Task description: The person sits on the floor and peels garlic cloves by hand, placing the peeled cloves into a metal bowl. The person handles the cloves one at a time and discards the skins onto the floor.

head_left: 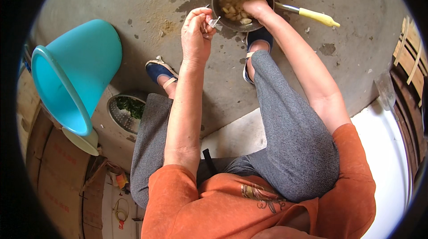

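A dark round pan [217, 19] with a yellow-gripped handle [317, 16] rests on the floor, holding water and several pale peeled cloves that look like garlic [231, 9]. My right hand [257, 3] reaches over its right rim into the water; the fingertips are hidden among the cloves. Left of the pan, my left hand [196, 34] is raised and closed, pinching thin, whitish garlic skin [213, 22] between thumb and fingers. A small dark tip [207, 6] pokes out past those fingers; I cannot tell what it belongs to.
A turquoise bucket [96, 56] lies tipped on its side at the left. Beside it a colander [117, 115] holds green leaves [130, 106], and a pale bowl [84, 142] sits below. Wet patches mark the concrete floor [147, 7]. Wooden slats [412, 47] stand at the right.
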`<state>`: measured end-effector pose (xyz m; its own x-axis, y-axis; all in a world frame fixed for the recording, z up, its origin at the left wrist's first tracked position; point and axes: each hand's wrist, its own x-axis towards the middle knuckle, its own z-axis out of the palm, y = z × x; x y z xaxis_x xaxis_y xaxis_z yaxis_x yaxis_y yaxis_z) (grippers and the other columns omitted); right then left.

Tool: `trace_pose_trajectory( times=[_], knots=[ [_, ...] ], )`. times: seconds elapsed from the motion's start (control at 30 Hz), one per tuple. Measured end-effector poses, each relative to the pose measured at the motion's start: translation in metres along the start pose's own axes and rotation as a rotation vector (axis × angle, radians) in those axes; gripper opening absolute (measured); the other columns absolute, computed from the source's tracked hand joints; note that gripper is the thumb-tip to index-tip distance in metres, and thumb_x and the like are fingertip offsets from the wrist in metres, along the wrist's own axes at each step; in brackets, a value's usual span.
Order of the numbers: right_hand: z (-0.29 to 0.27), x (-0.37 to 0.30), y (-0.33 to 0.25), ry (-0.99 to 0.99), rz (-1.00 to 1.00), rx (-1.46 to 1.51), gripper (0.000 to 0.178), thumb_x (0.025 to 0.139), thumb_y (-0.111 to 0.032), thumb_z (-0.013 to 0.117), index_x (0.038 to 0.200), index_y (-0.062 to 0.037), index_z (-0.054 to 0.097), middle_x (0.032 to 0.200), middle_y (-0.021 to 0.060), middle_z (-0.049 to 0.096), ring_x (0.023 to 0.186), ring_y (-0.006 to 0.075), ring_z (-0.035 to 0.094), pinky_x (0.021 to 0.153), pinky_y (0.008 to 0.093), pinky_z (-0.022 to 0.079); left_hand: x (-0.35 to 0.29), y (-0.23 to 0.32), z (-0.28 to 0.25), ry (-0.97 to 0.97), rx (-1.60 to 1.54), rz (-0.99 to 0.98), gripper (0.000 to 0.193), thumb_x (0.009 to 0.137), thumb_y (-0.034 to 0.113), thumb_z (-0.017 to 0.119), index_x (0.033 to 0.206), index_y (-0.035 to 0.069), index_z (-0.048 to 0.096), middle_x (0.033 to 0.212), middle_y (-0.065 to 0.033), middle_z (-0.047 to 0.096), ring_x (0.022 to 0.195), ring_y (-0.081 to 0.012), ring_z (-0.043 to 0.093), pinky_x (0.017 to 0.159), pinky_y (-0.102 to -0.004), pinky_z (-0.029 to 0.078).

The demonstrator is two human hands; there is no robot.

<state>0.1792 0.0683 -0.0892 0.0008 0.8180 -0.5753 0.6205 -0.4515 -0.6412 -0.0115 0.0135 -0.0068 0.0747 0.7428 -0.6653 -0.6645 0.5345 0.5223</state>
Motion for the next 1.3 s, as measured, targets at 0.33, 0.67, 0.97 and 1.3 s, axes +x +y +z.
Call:
trace_pose_trajectory(
  times=[0.33, 0.67, 0.97, 1.3],
  knots=[
    [-0.001, 0.005, 0.003, -0.276, -0.105, 0.278, 0.051, 0.072, -0.022, 0.072, 0.119, -0.0064, 0.059, 0.104, 0.0088, 0.064, 0.09, 0.0171, 0.06, 0.079, 0.0274, 0.048, 0.008, -0.007, -0.006, 0.037, -0.025, 0.001, 0.016, 0.09, 0.006, 0.045, 0.097, 0.003, 0.059, 0.074, -0.0021, 0.057, 0.058, -0.0079, 0.05, 0.052, -0.0197, 0.041],
    [-0.013, -0.044, -0.017, -0.055, -0.102, 0.55, 0.031, 0.076, -0.025, 0.078, 0.093, -0.0019, 0.065, 0.082, 0.0019, 0.064, 0.076, 0.0091, 0.059, 0.068, 0.0235, 0.048, 0.009, -0.019, 0.002, -0.085, 0.482, 0.227, 0.019, 0.086, 0.011, 0.066, 0.103, 0.005, 0.061, 0.078, 0.0038, 0.055, 0.065, -0.0035, 0.046, 0.057, -0.0178, 0.038],
    [-0.031, -0.058, -0.023, -0.215, 0.078, 0.922, 0.028, 0.085, -0.024, 0.069, 0.101, -0.0018, 0.063, 0.088, 0.0045, 0.065, 0.072, 0.0089, 0.061, 0.063, 0.0203, 0.051, 0.03, -0.028, 0.021, -0.086, 0.661, 0.291, 0.03, 0.08, 0.018, 0.075, 0.104, 0.005, 0.062, 0.082, 0.0042, 0.057, 0.072, -0.003, 0.048, 0.063, -0.018, 0.041],
    [-0.038, -0.063, -0.015, -0.436, 0.144, 1.269, 0.024, 0.087, -0.018, 0.066, 0.103, -0.0008, 0.062, 0.092, 0.0045, 0.064, 0.08, 0.0122, 0.063, 0.069, 0.0237, 0.055, 0.021, -0.017, 0.028, -0.224, 0.279, -0.028, 0.022, 0.085, 0.023, 0.069, 0.097, 0.006, 0.062, 0.075, 0.0041, 0.057, 0.063, -0.001, 0.046, 0.053, -0.0157, 0.033]
  ],
)
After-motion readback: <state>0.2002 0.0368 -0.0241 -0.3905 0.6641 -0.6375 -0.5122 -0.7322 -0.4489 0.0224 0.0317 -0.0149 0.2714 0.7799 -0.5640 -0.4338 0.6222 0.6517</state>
